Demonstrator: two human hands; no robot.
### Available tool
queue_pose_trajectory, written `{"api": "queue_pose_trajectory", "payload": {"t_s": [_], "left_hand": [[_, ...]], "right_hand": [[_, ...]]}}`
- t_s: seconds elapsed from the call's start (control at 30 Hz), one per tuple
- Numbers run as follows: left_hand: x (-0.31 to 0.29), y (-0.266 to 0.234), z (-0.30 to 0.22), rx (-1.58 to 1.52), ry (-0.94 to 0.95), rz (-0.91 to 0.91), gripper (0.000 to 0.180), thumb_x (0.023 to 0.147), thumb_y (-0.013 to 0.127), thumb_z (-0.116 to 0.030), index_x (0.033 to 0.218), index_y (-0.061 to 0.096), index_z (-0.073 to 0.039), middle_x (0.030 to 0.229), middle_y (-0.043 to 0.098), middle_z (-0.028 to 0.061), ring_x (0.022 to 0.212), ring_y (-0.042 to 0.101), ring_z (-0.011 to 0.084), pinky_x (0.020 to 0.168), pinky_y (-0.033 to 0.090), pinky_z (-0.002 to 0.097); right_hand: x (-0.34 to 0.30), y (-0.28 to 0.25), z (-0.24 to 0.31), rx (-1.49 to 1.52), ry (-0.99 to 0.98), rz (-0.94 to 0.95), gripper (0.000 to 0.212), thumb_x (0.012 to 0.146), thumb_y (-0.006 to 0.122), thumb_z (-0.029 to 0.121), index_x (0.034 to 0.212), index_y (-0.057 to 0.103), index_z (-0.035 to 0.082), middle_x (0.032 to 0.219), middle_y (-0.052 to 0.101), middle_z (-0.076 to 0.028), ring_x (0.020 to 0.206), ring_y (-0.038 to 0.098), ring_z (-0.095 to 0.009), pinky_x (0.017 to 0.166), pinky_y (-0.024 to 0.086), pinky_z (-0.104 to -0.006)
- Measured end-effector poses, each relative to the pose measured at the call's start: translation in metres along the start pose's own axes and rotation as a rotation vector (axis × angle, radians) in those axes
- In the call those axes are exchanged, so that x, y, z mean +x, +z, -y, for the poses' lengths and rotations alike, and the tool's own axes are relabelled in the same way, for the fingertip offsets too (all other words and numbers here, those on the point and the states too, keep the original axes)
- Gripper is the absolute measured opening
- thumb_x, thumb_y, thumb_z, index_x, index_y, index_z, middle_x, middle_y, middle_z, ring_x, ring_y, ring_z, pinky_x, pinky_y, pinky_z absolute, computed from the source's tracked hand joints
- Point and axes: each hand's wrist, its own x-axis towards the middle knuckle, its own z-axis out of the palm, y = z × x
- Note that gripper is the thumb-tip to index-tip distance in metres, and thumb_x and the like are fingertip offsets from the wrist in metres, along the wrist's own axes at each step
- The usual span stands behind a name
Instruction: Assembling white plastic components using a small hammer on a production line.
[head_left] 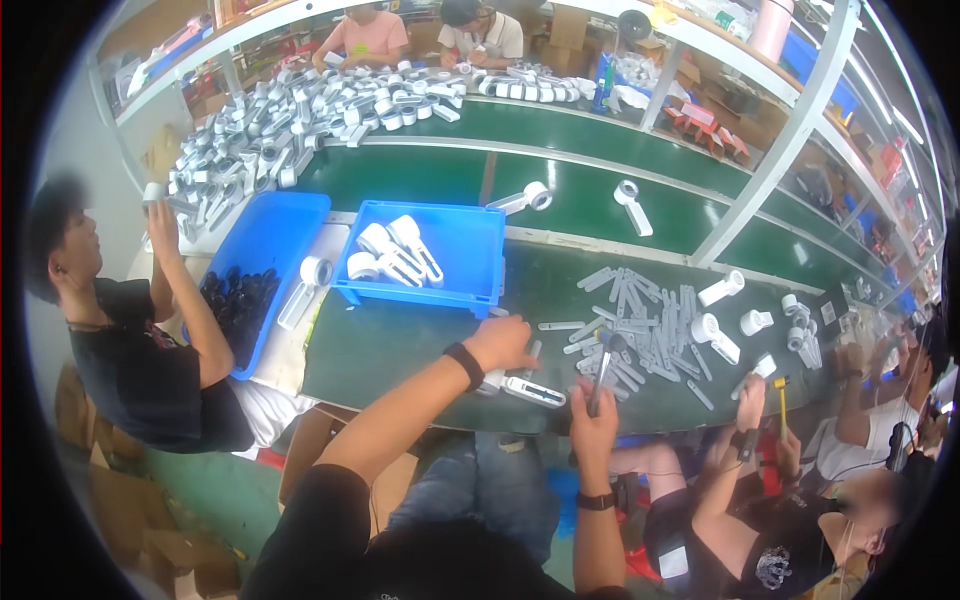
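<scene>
My right hand [593, 420] is closed round the handle of a hammer [599, 375], its head raised toward the loose strips. My left hand [503, 345], with a black band at the wrist, has its fingers curled, and a small grey plastic strip [536, 350] shows at its fingertips. Just below that hand, at the near table edge, lies a white plastic handle piece [534, 391] with a dark slot along it; its rounded end is partly hidden by the hand. A loose pile of grey strips [650, 335] spreads beyond the hammer.
A blue bin [425, 300] holds several white handled pieces; another blue bin [290, 215] holds black parts. White pieces [713, 338] lie right of the strips. Past the green conveyor [580, 180] a large heap [270, 130] is piled. Co-workers sit left, right and opposite; one at right holds a yellow-headed hammer [782, 400].
</scene>
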Motion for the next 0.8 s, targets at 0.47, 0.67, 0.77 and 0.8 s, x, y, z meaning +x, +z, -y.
{"api": "queue_pose_trajectory", "payload": {"t_s": [0.47,0.67,0.77,0.8], "left_hand": [[-0.022,-0.013,-0.007,-0.436,0.329,-0.112,0.016,0.096,0.069,-0.009,0.110,0.073,-0.003,0.102,0.074,0.0180,0.100,0.073,0.0384,0.087,0.058,0.0472],[-0.087,-0.019,-0.051,-0.628,0.286,0.013,0.024,0.095,0.076,-0.015,0.117,0.073,-0.004,0.113,0.073,0.0195,0.113,0.070,0.0388,0.096,0.056,0.0448],[-0.106,0.001,-0.047,-0.446,0.338,-0.484,0.034,0.092,0.080,-0.015,0.124,0.073,-0.006,0.126,0.070,0.0159,0.123,0.065,0.0372,0.108,0.052,0.0471],[-0.109,0.009,-0.045,-0.273,0.293,-0.542,0.037,0.090,0.082,-0.016,0.125,0.072,-0.008,0.131,0.068,0.0153,0.128,0.062,0.0377,0.112,0.050,0.0492]], "right_hand": [[-0.010,-0.024,0.037,0.039,0.036,0.013,0.028,0.101,0.073,0.020,0.123,0.077,0.004,0.124,0.073,-0.015,0.115,0.069,-0.030,0.100,0.052,-0.0388],[-0.031,-0.016,0.042,0.235,0.139,0.165,0.027,0.101,0.077,0.016,0.124,0.075,0.003,0.077,0.069,0.004,0.054,0.052,-0.003,0.049,0.039,-0.0226],[-0.038,-0.034,0.047,0.167,0.180,0.142,0.020,0.101,0.077,0.020,0.114,0.080,0.004,0.082,0.078,-0.002,0.062,0.064,-0.005,0.055,0.048,-0.0229],[-0.039,-0.041,0.043,0.247,0.279,0.103,0.021,0.102,0.077,0.020,0.114,0.079,0.004,0.082,0.078,-0.002,0.057,0.060,-0.004,0.051,0.044,-0.0224]]}}
